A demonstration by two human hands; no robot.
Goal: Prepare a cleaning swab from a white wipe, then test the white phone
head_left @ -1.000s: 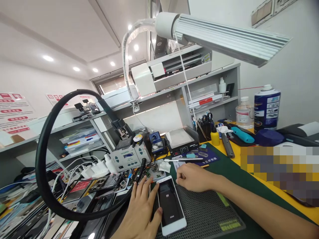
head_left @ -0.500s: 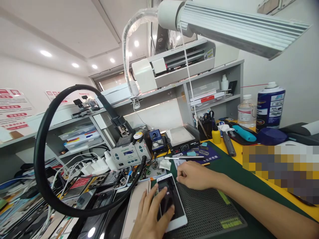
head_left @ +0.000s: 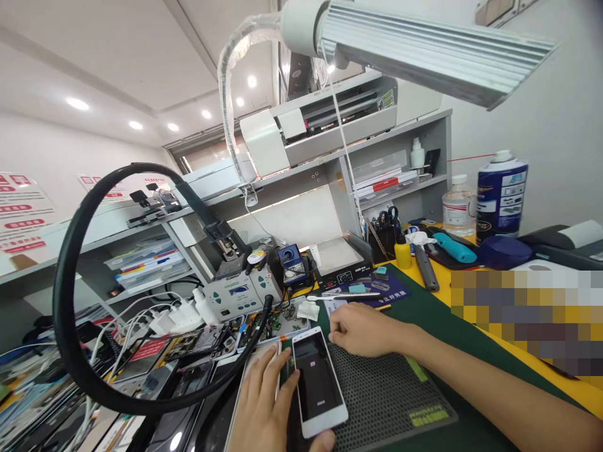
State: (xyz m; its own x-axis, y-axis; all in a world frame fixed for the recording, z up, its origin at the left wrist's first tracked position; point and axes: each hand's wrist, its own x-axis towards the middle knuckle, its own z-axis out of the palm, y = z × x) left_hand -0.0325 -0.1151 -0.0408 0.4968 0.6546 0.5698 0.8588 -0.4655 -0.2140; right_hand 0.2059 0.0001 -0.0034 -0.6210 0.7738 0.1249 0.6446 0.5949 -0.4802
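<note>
A white phone (head_left: 316,383) with a dark screen lies face up on a black perforated mat (head_left: 386,398). My left hand (head_left: 264,405) holds it by its left edge, fingers spread along the side and the thumb near the bottom corner. My right hand (head_left: 360,329) rests curled on the mat just past the phone's top right corner, fingers tucked under; whether it pinches anything I cannot tell. A thin white-handled tool (head_left: 342,295) lies beyond it.
A black hose (head_left: 66,301) loops at the left over a clutter of phone parts (head_left: 198,342). A soldering station (head_left: 238,292), a heating plate (head_left: 336,260), a yellow bottle (head_left: 402,254) and a spray can (head_left: 500,194) stand behind. A lamp head (head_left: 424,53) hangs overhead.
My left hand slid off the phone's screen back to its left edge, and the phone shifted slightly left. My right hand stayed by the phone's top corner.
</note>
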